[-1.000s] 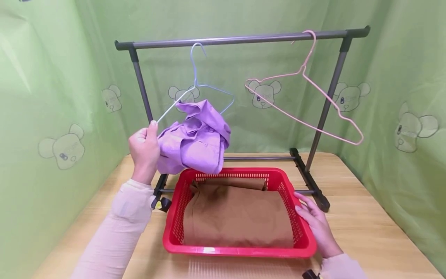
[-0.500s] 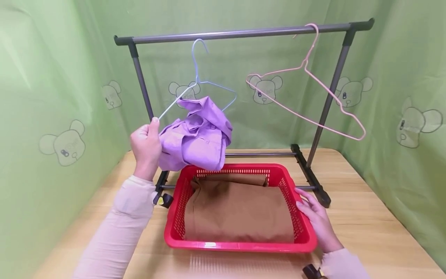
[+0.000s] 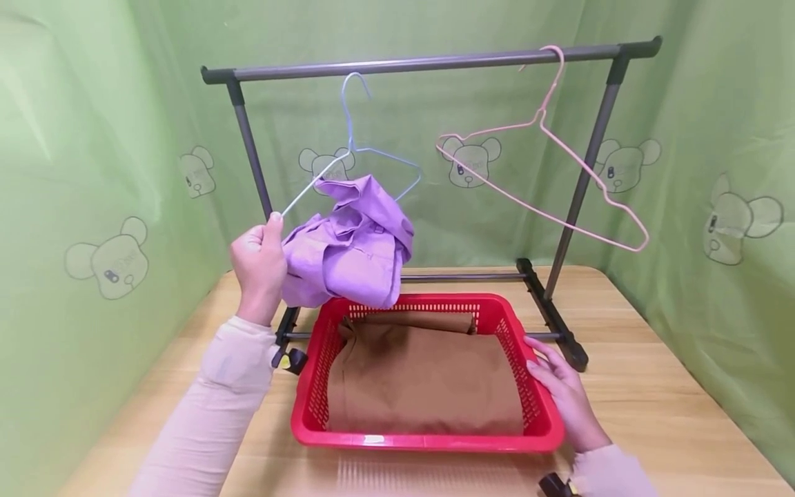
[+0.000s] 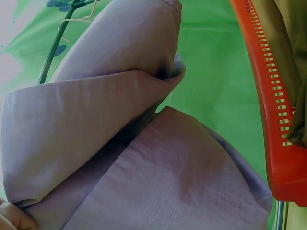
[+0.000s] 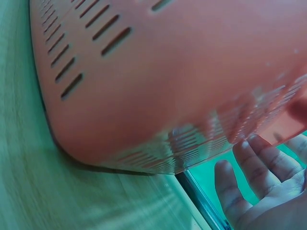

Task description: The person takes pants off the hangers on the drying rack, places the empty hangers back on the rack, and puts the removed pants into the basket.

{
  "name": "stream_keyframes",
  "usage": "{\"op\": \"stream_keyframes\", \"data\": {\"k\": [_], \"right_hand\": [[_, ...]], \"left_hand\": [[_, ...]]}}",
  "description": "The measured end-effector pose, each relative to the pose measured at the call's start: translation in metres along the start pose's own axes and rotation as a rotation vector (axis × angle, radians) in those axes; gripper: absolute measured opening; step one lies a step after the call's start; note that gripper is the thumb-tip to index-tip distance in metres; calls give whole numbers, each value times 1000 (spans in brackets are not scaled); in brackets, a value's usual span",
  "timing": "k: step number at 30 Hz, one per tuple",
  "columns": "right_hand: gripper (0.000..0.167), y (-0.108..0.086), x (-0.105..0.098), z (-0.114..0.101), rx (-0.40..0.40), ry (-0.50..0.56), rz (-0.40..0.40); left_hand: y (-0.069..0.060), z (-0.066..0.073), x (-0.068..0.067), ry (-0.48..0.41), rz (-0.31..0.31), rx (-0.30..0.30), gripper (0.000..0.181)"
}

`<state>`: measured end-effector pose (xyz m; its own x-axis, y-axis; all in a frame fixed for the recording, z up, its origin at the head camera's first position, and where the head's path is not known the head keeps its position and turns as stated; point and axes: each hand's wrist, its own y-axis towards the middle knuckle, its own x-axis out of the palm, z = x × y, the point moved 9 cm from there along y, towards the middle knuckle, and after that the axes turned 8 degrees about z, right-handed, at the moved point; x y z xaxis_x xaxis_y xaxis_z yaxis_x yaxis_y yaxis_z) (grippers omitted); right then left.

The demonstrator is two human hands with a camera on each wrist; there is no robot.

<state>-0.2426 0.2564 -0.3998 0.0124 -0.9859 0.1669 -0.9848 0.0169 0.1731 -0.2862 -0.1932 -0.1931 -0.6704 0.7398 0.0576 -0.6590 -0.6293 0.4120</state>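
Observation:
The left hand (image 3: 259, 266) grips the lower left corner of a blue wire hanger (image 3: 350, 131), with a bunched purple garment (image 3: 363, 255) draped over it. In the left wrist view the garment (image 4: 163, 172) fills most of the picture, a bit of the hand (image 4: 15, 218) at its lower left corner. The right hand (image 3: 568, 393) rests its fingers on the right rim of a red basket (image 3: 428, 442), which holds folded brown cloth (image 3: 428, 379). The right wrist view has relaxed, spread fingers of that hand (image 5: 268, 187) beside the basket wall (image 5: 158, 86).
A grey rack (image 3: 422, 64) stands behind the basket on a wooden table (image 3: 658, 407). From its bar, on the right, hangs an unloaded pink hanger (image 3: 515, 200). Green curtains (image 3: 397, 235) with bear drawings surround the table at the back and sides.
The head view shifts slightly up and down between frames. The hands, garment, hanger and basket otherwise keep their places relative to each other.

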Motion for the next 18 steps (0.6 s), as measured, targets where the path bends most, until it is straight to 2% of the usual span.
{"op": "stream_keyframes", "data": {"k": [8, 13, 18], "right_hand": [[44, 0, 1, -4, -32, 30, -15], [45, 2, -3, -2, -17, -16, 18], [41, 3, -4, -7, -57, -67, 54]], "left_hand": [[-1, 1, 0, -13, 3, 21, 50], [-3, -1, 0, -23, -1, 11, 50], [-4, -2, 0, -38, -2, 13, 50]]}}
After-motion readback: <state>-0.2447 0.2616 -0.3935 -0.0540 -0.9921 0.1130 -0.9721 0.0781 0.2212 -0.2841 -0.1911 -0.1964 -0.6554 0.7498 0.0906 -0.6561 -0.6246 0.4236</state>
